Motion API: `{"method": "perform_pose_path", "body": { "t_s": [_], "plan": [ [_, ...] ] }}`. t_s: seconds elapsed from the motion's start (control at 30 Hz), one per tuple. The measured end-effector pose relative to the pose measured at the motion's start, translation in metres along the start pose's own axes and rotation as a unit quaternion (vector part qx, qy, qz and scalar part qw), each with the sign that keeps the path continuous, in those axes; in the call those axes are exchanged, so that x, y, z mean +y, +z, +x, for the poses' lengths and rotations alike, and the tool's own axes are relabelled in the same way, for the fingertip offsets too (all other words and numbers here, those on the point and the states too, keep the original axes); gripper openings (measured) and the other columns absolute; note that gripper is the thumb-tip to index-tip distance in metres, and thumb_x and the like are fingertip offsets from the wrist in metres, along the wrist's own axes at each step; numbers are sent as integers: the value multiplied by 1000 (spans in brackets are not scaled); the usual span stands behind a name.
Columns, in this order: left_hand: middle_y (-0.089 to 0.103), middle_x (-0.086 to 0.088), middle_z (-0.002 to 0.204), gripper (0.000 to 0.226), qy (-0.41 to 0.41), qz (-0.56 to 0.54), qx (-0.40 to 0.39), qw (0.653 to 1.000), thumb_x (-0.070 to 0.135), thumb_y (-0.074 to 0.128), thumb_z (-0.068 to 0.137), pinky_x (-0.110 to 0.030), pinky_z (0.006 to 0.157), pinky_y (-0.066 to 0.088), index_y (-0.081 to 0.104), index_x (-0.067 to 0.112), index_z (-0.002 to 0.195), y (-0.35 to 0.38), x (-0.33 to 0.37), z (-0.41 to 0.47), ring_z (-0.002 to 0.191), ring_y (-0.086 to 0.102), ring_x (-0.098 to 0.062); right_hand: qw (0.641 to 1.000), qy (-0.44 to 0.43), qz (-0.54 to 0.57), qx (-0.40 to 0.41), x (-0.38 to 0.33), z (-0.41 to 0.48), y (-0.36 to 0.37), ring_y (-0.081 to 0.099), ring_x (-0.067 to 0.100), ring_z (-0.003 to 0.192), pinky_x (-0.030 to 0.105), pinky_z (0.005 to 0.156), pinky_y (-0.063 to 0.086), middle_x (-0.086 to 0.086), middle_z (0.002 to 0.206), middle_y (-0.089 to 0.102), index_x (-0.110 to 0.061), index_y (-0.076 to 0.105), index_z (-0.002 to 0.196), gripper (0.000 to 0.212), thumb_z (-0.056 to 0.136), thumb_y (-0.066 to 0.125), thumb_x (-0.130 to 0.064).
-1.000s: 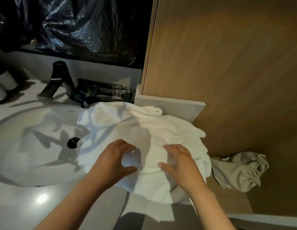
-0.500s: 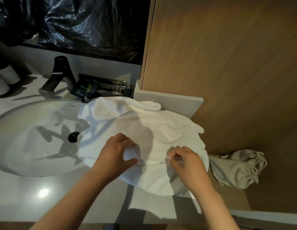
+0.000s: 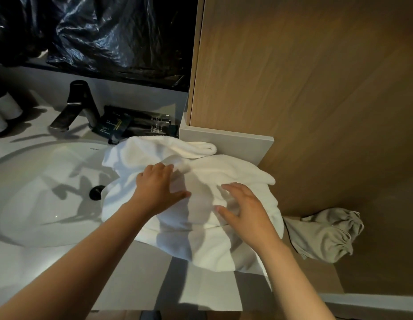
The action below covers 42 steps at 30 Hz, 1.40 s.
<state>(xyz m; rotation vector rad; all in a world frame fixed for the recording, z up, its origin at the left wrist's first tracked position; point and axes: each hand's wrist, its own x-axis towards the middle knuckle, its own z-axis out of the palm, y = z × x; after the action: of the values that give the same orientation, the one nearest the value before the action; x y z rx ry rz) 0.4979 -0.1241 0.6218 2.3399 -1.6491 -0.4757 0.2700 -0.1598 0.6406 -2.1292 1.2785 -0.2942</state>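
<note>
A white towel (image 3: 235, 172) lies bunched at the right end of the counter (image 3: 131, 278), reaching from the back edge to the front edge. Its left side spills over the rim of the sink (image 3: 39, 204), close to the black drain (image 3: 96, 192); apart from that fold, the basin holds nothing.

The left hand (image 3: 158, 189) rests flat on the towel's middle, fingers spread and straight, gripping nothing. The right hand (image 3: 244, 211) is just beside it on the towel, fingers splayed and lightly bent with the tips on the cloth, pinching nothing.

At the back edge, behind the towel, a dark tray (image 3: 141, 125) holds dark sachets, next to the black tap (image 3: 78, 105). White cups (image 3: 4, 109) stand at the back left corner. Past the counter's right end lies a grey drawstring bag (image 3: 325, 236); I cannot tell what is in it.
</note>
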Motion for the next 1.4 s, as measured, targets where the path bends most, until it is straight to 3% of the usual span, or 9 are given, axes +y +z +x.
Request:
{"method": "perform_pose_path", "body": {
  "t_s": [0.17,0.33,0.47,0.67,0.8,0.87,1.0,1.23,1.4],
  "plan": [
    [50,7,83,39,65,2,79,995,55,74,71,-34,72,26,63,22,90,4,-4,-23,86,53,-24,999,-16,-25,-13,-8,18,9,30,14,142,30,117,27,-2,153,37,-25,46,144,55,95,55,-47],
    [55,8,89,32,56,-67,77,993,51,68,80,-33,75,31,67,24,98,17,-15,-54,86,53,-18,997,-53,-25,51,-23,45,3,53,19,116,28,101,41,3,127,54,-16,60,129,41,94,61,-37],
    [56,10,96,31,19,-92,26,995,55,55,88,-34,84,37,67,31,104,12,-16,-48,93,52,-13,995,-75,-43,51,-37,84,0,49,21,122,23,100,36,3,137,49,-18,56,134,44,94,62,-32],
    [60,6,85,30,-27,-165,-17,986,51,52,92,-40,88,44,69,27,85,15,-23,-58,82,55,-9,992,0,-124,-31,-38,127,9,49,29,125,36,100,41,9,138,53,-17,44,144,59,92,63,-38],
    [61,6,84,32,-32,-180,-17,983,50,53,92,-41,88,45,69,24,82,19,-23,-63,81,55,-9,989,32,-136,-53,-29,126,19,55,27,84,34,69,41,4,83,60,-14,62,88,23,91,63,-36],
    [60,8,86,28,-31,-193,-11,981,48,53,92,-41,88,46,70,26,86,20,-23,-66,83,55,-9,995,36,-79,-50,-28,122,16,48,22,69,33,62,36,3,67,50,-13,50,69,29,91,62,-28],
    [56,11,95,28,-23,-187,2,982,50,51,93,-40,91,44,66,35,110,16,-21,-68,93,53,-10,993,30,112,-37,-44,105,-13,39,8,44,24,51,33,6,58,44,-8,49,69,30,95,57,-20],
    [54,6,95,23,-21,-215,31,976,52,55,88,-38,87,47,68,33,88,-4,-16,-61,91,54,-11,957,-18,289,-3,-89,70,-72,40,13,52,26,60,36,6,58,45,-4,55,81,23,99,51,-18],
    [51,9,107,32,-8,-231,2,973,59,66,78,-19,79,42,66,29,91,-12,-30,-61,94,54,-2,907,-63,416,26,-119,55,-101,44,8,53,18,57,41,1,65,52,-14,64,84,24,102,47,-18]
  ]
}}
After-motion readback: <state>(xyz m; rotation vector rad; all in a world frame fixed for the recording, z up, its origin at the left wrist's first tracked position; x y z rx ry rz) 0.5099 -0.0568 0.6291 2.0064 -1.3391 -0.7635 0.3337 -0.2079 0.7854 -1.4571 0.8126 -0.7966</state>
